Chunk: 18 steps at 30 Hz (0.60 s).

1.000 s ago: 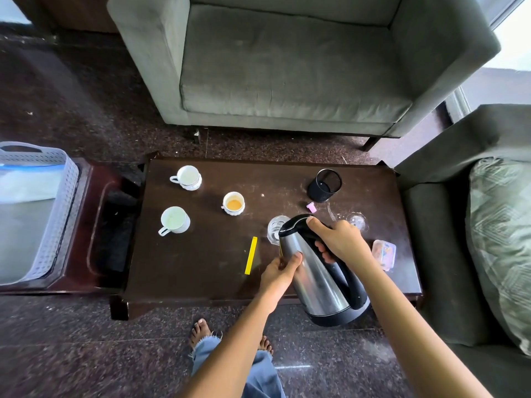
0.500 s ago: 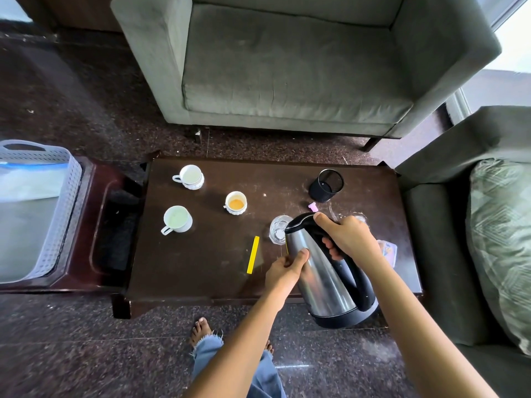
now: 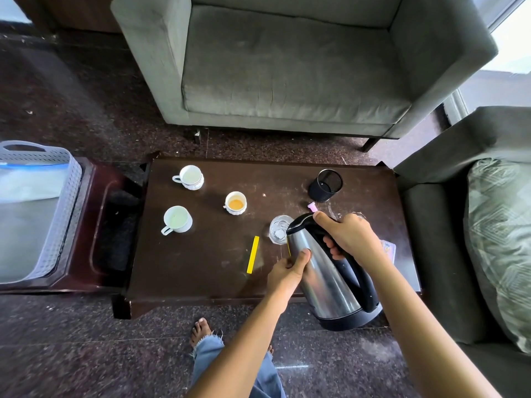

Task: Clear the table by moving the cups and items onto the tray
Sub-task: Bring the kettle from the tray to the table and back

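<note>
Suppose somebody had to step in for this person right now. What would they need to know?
Right hand grips the kettle's black handle; left hand holds its steel side.
The kettle is lifted and tilted, with its spout by the glass.
On the table: far cup, near cup, orange-filled cup, yellow strip, black mesh holder and a small pink item.
Done: nothing has reached the tray on the left; only a grey basket is on it.
Left: move everything over.
</note>
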Available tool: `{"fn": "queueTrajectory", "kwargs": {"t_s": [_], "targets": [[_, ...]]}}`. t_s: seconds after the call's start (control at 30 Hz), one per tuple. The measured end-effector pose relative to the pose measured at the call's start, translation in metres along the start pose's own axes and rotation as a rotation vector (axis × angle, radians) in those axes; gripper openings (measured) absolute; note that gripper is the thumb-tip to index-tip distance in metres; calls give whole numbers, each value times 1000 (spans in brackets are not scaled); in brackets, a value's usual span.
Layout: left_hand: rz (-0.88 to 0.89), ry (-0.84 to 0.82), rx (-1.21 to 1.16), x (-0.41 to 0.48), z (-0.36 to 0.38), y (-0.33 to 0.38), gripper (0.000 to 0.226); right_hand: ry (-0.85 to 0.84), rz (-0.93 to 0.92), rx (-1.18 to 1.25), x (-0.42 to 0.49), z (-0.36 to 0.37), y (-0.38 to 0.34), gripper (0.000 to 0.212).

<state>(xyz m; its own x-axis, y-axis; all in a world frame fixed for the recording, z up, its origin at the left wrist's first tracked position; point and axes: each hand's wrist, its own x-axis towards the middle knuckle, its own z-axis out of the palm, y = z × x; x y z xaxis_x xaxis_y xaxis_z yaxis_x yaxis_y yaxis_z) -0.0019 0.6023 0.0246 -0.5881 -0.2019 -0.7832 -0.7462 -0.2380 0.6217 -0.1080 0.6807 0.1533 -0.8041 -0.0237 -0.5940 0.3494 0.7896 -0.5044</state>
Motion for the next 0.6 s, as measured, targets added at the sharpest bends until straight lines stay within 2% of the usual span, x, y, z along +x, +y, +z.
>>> {"fn": "queueTrajectory", "kwargs": {"t_s": [0.6], "targets": [[-2,5,11,0,1,0,77,0,14,5,2,0,1,60]]}}
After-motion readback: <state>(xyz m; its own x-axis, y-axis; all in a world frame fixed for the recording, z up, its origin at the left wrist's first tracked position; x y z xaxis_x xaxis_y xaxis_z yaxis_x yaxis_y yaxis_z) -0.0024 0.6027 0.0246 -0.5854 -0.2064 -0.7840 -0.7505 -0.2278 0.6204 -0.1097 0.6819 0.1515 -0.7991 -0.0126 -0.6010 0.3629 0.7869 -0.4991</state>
